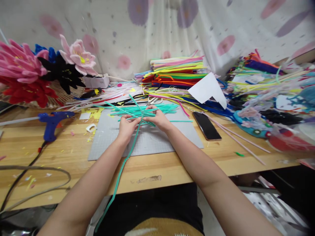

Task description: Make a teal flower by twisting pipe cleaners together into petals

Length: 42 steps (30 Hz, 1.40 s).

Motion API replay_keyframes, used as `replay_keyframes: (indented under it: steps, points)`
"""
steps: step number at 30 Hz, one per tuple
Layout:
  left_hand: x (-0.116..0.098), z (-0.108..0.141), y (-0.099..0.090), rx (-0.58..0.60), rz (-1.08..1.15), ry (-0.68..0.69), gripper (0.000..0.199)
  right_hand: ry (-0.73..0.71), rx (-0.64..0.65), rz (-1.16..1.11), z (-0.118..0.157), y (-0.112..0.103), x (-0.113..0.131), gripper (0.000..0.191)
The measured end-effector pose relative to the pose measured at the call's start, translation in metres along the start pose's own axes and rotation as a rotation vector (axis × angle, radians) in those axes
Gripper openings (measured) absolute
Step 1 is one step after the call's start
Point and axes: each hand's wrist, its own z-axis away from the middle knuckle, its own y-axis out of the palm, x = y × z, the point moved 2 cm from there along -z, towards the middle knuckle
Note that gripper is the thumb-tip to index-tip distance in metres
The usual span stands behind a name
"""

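Note:
My left hand (128, 126) and my right hand (157, 117) are close together above a grey cutting mat (157, 142). Between them they grip several teal pipe cleaners (137, 109) that cross at one point and fan outward. One long teal strand (120, 173) hangs from the crossing, over the table edge, toward my lap. Fingers of both hands are pinched at the crossing; the exact contact is partly hidden. Behind the hands, a pile of teal pipe cleaners (169, 108) lies on the mat's far part. White-handled scissors (155, 100) rest just beyond it.
At left lies a blue glue gun (55, 123) with its cord, below fuzzy flowers (22, 65). A phone (207, 126) is right of the mat, near two pale pink stems (236, 139). Bundles of coloured pipe cleaners (177, 70) and white paper (209, 90) stand at the back.

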Motion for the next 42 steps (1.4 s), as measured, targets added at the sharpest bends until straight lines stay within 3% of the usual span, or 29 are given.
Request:
replay_keyframes:
  steps: [4, 8, 14, 17, 20, 24, 26, 28, 33, 38, 42]
  points:
    - [0.000, 0.000, -0.001, -0.050, -0.071, 0.042, 0.048, 0.020, 0.012, 0.021, 0.000, 0.001, -0.001, 0.047]
    - [-0.004, 0.002, -0.001, -0.029, -0.067, -0.006, 0.046, 0.012, 0.016, 0.003, -0.001, 0.001, 0.000, 0.045]
    - [-0.005, -0.002, -0.008, 0.224, 0.038, -0.315, 0.013, 0.020, 0.049, -0.039, 0.002, 0.001, 0.003, 0.047]
    - [-0.006, -0.005, -0.009, 0.278, 0.049, -0.341, 0.012, -0.008, 0.039, -0.066, 0.003, 0.001, 0.006, 0.048]
    - [-0.008, -0.004, -0.009, 0.175, 0.035, -0.161, 0.024, -0.033, 0.007, -0.098, 0.001, 0.001, 0.006, 0.047]
    - [-0.016, 0.011, -0.009, -0.066, -0.179, 0.416, 0.038, -0.112, -0.083, -0.078, -0.001, -0.001, 0.008, 0.044]
    - [-0.017, 0.018, -0.006, -0.028, -0.336, 0.590, 0.028, -0.165, -0.113, -0.035, -0.001, -0.001, 0.010, 0.042]
    - [-0.015, 0.021, -0.005, 0.020, -0.413, 0.638, 0.020, -0.213, -0.109, -0.002, 0.001, 0.001, 0.012, 0.040]
    - [-0.008, 0.009, -0.006, 0.047, -0.295, 0.466, 0.020, -0.274, -0.040, 0.102, 0.004, 0.006, 0.021, 0.036]
    - [-0.007, 0.004, -0.003, 0.166, -0.051, 0.217, 0.030, -0.331, -0.008, 0.211, 0.008, 0.005, 0.030, 0.028]
    - [-0.012, 0.006, -0.003, 0.196, -0.040, 0.131, 0.039, -0.368, 0.059, 0.316, 0.009, 0.004, 0.032, 0.023]
